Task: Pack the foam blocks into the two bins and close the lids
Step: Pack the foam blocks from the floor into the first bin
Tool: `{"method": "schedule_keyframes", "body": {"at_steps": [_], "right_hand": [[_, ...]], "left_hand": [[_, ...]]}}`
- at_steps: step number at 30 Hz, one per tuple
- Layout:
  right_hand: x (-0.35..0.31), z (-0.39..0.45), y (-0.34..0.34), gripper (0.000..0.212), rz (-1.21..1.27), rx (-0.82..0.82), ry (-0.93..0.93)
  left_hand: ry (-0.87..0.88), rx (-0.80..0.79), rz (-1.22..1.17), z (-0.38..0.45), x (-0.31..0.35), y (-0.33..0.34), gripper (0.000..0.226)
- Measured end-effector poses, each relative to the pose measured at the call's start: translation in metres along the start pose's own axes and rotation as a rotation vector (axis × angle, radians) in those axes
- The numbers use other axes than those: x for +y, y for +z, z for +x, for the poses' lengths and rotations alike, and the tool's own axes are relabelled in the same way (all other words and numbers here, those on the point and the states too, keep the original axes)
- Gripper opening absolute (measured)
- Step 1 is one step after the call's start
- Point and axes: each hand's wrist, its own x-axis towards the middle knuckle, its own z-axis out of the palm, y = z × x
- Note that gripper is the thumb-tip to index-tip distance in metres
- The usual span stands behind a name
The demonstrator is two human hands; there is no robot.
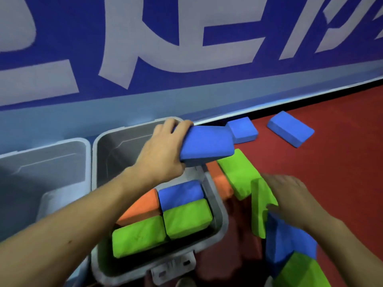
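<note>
Four rectangular foam blocks – two lime green, one orange, one blue – already fill a layer of the open grey plastic bin [217,206] on the red floor [342,162], packed edge to edge, as the left hand [163,150] grips a fifth, a blue rectangular foam block [205,145], above the bin's far rim. Its fingers curl over the block's near end, thumb underneath, and the block hangs tilted, its free end jutting out past the bin's right wall. The right hand [290,195] rests with spread, fairly straight fingers on an upright lime-green foam block [262,206] in the loose pile beside the bin; it presses rather than clamps.

The risk, on this evidence, lies in the angle – a block lowered askew could catch the rim or land across the seams of the layer below and sit proud, which would later stop the lid closing. The leaning pile under the right hand could also topple if released carelessly.

A second grey plastic bin [62,162] stands to the left, against the blue-and-white banner wall [186,59]; its contents cannot be seen. Two more blue foam blocks [290,129] lie flat on the floor near the wall. The foam looks soft, matte, and slightly rounded at the corners.
</note>
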Motion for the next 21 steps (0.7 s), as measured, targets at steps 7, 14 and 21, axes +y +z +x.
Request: {"method": "schedule_keyframes", "body": {"at_steps": [7, 14, 21], "right_hand": [[0.035, -0.014, 0.177, 0.109, -0.131, -0.424, 0.036], [0.007, 0.013, 0.136, 0.077, -0.511, -0.543, -0.138], [-0.038, 0.035, 0.007, 0.052, -0.472, -0.474, -0.124]], "left_hand": [[-0.085, -0.133, 0.142, -0.055, -0.079, 0.024, 0.076], [-0.150, -0.157, 0.159, -0.062, -0.089, 0.044, 0.071], [-0.099, -0.167, 0.289, -0.054, -0.056, 0.039, 0.076]]}}
